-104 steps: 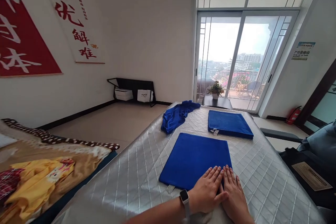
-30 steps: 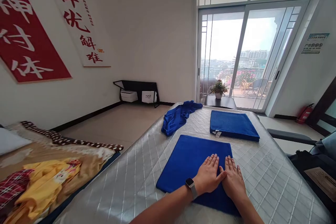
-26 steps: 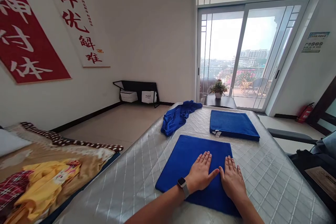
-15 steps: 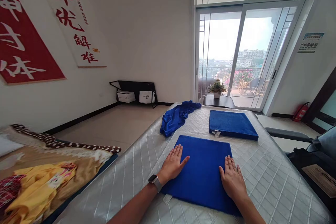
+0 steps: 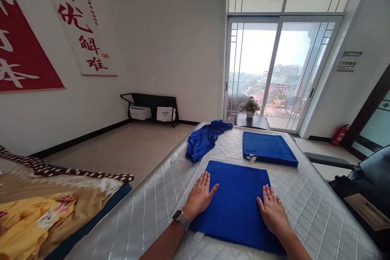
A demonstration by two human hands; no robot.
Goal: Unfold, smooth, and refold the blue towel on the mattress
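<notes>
A blue folded cloth (image 5: 234, 207) lies flat on the silver quilted table cover (image 5: 152, 207). My left hand (image 5: 199, 196) rests on its left edge, fingers stretched out, with a watch on the wrist. On the right edge lies my right hand (image 5: 273, 211), palm down, its fingers extended. Neither hand grips anything. A white tag (image 5: 199, 237) shows at the cloth's lower left. Behind it to the right sits a stack of folded blue cloths (image 5: 268, 146) with small tags. A crumpled blue cloth (image 5: 204, 140) lies at the back left.
To the left is a bed with a tan cover (image 5: 88, 207) and yellow clothing (image 5: 27, 219). A potted plant (image 5: 250, 107) stands on a chair (image 5: 252, 122) beyond the table. At the right are a black bag (image 5: 350, 195) and an armrest (image 5: 329, 160).
The view has shifted slightly. My right hand has moved a little outward along the cloth's right edge; my left hand stays on the left edge.
</notes>
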